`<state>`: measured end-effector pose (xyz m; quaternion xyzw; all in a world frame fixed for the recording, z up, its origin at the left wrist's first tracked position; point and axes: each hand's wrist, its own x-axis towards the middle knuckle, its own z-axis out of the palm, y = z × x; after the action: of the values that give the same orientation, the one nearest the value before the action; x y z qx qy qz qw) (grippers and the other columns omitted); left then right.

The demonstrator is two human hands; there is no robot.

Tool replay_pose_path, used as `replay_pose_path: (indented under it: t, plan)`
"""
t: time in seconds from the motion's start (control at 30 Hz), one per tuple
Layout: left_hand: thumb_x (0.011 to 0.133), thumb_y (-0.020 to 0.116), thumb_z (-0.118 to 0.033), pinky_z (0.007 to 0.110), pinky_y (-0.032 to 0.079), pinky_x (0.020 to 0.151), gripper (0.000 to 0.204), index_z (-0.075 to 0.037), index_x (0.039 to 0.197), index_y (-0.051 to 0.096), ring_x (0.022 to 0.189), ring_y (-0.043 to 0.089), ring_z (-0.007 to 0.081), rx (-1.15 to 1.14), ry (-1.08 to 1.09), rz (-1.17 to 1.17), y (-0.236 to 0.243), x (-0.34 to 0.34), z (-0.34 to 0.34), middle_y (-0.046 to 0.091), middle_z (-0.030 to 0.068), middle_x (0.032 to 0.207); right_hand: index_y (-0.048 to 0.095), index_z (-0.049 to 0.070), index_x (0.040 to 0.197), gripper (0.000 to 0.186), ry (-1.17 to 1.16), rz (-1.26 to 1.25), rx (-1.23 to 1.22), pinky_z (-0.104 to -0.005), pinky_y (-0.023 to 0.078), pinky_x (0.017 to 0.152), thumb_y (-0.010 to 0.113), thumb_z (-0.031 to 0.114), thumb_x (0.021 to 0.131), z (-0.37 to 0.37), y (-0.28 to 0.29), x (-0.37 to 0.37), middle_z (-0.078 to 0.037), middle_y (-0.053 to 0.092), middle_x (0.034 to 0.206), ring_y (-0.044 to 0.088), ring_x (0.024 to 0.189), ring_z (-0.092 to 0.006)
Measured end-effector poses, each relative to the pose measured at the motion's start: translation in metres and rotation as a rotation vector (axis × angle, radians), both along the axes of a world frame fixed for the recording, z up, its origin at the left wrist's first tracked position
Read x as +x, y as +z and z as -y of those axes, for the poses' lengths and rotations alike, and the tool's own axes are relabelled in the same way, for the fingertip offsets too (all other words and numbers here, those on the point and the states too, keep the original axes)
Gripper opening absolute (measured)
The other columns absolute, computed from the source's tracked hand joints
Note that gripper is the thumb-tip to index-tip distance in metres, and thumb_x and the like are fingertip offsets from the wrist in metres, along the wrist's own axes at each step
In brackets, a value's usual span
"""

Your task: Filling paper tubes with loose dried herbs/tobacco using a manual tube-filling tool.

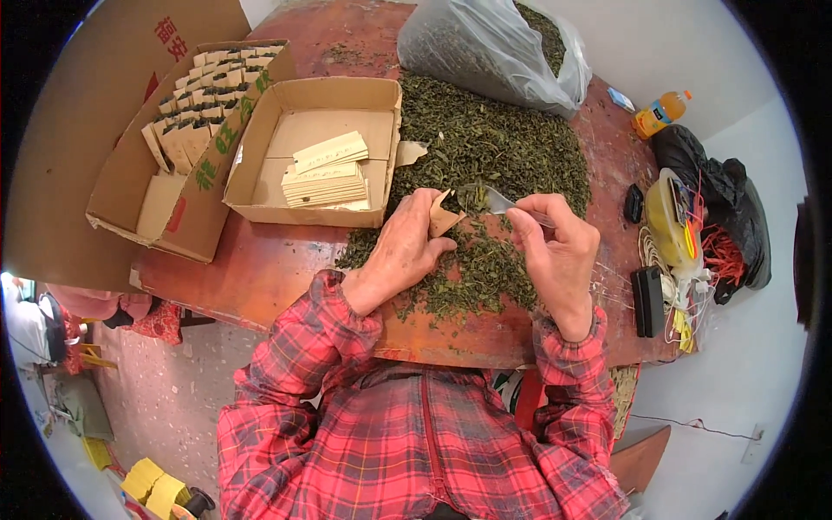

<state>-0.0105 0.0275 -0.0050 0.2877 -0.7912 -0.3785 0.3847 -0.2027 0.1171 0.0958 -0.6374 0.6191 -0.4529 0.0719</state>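
Observation:
My left hand grips a small tan paper packet, its mouth spread, over the dried leaves heaped on the table. My right hand pinches a translucent plastic scoop, whose tip, with leaves at it, is beside the packet's mouth. Left of the heap, a shallow cardboard box holds stacks of flat tan packets. Further left, a longer cardboard box holds rows of upright packets with dark leaves showing at their tops.
The red wooden table carries a plastic bag of leaves at the back. An orange drink bottle, black bag, yellow container, cords and a black case crowd the right edge. Walls border the back and right.

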Motion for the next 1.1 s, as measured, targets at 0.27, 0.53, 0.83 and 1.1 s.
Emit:
replay_pose_path:
  t: [0.27,0.53,0.83,1.1]
  plan:
    - [0.081,0.084,-0.001,0.050,0.048,0.093,0.064,0.001,0.134,0.046,0.107,0.059,0.0454,0.024,-0.050,-0.007,-0.0041,0.0003,0.0057,0.059,0.0255,0.113,0.072,-0.002,0.103,0.007,0.008,-0.091,-0.025,-0.0263,0.057,0.061,0.075,0.002,0.098,0.0054,-0.0017,0.0020,-0.006,0.074,0.080,0.071,0.068,-0.0103]
    - [0.084,0.085,-0.010,0.050,0.052,0.095,0.072,0.000,0.142,0.043,0.115,0.062,0.0482,-0.006,-0.046,0.058,-0.0033,0.0029,0.0063,0.062,0.0261,0.119,0.072,-0.001,0.102,0.009,0.007,-0.258,-0.128,-0.0284,0.057,0.065,0.077,-0.002,0.094,0.0079,-0.0024,0.0019,-0.011,0.074,0.085,0.072,0.072,-0.0169]
    - [0.085,0.084,-0.011,0.050,0.051,0.096,0.072,0.001,0.142,0.042,0.116,0.061,0.0486,-0.013,-0.051,0.064,-0.0025,0.0029,0.0058,0.060,0.0264,0.120,0.071,0.002,0.100,0.014,0.029,-0.339,-0.229,-0.0358,0.054,0.061,0.078,-0.004,0.090,0.0074,-0.0064,0.0038,-0.011,0.071,0.086,0.070,0.070,-0.0270]
    - [0.085,0.084,-0.010,0.050,0.051,0.095,0.071,0.001,0.142,0.042,0.114,0.061,0.0482,0.013,-0.047,0.077,-0.0035,0.0027,0.0050,0.060,0.0262,0.119,0.072,0.002,0.100,0.015,0.054,-0.359,-0.302,-0.0337,0.054,0.063,0.078,-0.007,0.090,0.0079,-0.0061,0.0045,-0.012,0.071,0.085,0.070,0.071,-0.0260]
